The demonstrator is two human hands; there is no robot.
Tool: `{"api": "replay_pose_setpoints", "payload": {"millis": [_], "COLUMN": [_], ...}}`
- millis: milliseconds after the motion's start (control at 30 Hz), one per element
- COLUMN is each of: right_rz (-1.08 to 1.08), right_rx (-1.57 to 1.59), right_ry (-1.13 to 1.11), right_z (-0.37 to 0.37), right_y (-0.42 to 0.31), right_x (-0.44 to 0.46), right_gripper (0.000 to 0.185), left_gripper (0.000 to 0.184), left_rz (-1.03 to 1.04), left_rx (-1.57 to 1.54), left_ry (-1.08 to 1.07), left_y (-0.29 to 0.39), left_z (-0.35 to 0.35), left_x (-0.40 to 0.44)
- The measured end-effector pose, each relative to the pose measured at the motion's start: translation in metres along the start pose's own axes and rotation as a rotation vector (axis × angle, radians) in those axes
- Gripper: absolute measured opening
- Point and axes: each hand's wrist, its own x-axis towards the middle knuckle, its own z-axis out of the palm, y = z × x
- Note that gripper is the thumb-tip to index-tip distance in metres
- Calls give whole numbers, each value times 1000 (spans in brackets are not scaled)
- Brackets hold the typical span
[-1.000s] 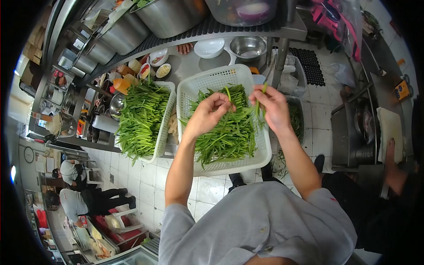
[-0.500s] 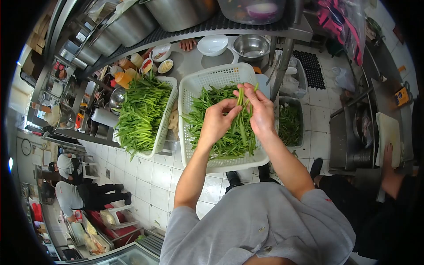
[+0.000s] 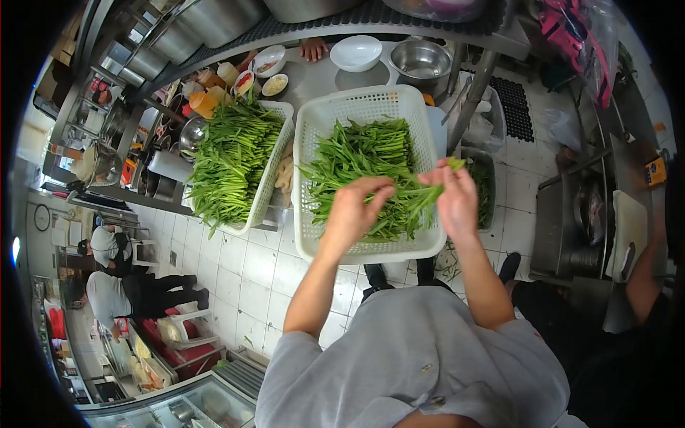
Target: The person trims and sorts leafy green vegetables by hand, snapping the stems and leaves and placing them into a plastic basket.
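Note:
My right hand [image 3: 457,203] is closed around a few stalks of water spinach [image 3: 422,202], whose leaves trail left and a pale end shows above the fingers. My left hand [image 3: 354,208] hovers over the middle of a white perforated basket [image 3: 307,146], thumb and fingers apart with nothing seen between them. Long green water spinach [image 3: 360,153] fills that basket, stalks lined up at its upper right. To the left, a second white basket [image 3: 268,171] holds a thick pile of the same greens [image 3: 232,164].
Behind the baskets stand a white bowl [image 3: 356,53], a steel bowl [image 3: 421,60] and small dishes [image 3: 275,85]. Another person's hand [image 3: 312,49] rests on the counter. A steel shelf [image 3: 399,27] overhangs it. At right, a bin [image 3: 485,185] sits on the tiled floor.
My right hand has moved right and down with the stalks, away from my left hand. The two hands were close together over the basket before. The view has shifted slightly.

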Motion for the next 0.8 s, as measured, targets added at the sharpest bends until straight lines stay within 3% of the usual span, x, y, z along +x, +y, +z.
{"api": "replay_pose_setpoints", "payload": {"millis": [33, 100, 233, 300, 367, 433, 467, 567, 600, 700, 767, 800], "right_rz": [29, 105, 192, -57, -76, 119, 10, -94, -96, 1, -257, -160], "right_rx": [97, 306, 560, -301, -489, -8, 43, -503, -395, -600, -704, -775], "right_ry": [69, -142, -516, -349, -204, -129, -121, -85, -50, -55, -223, -306], "right_z": [-8, -26, -33, -28, -28, -30, -31, -46, -37, -14, 11, 25], "right_y": [-8, -27, -40, -31, -31, -42, -43, -33, -32, -39, -17, -16], "right_x": [-1, 1, 7, 15, 13, 7, 6, 16, 16, 20, 37, 41], "right_gripper": [25, 28, 40, 47, 52, 54, 48, 43, 41, 33, 26, 26], "left_gripper": [18, 16, 15, 16, 17, 18, 19, 17, 16, 16, 17, 19], "left_rz": [0, 22, 109, 185, 141, 125, 118, 98, 80, 31, -95, -62], "left_rx": [20, 200, 383, 519, 648, 687, 659, 513, 458, 258, 69, 29], "left_ry": [46, 100, -28, -88, -142, -156, -153, -162, -161, -148, -196, -188], "left_y": [-14, -31, -38, -60, -75, -69, -66, -60, -52, -39, -22, -15], "left_z": [-8, -25, -27, -12, 1, 1, -3, -18, -24, -39, -50, -51], "left_x": [-2, 5, 20, 23, 21, 28, 27, 26, 29, 38, 42, 42]}}
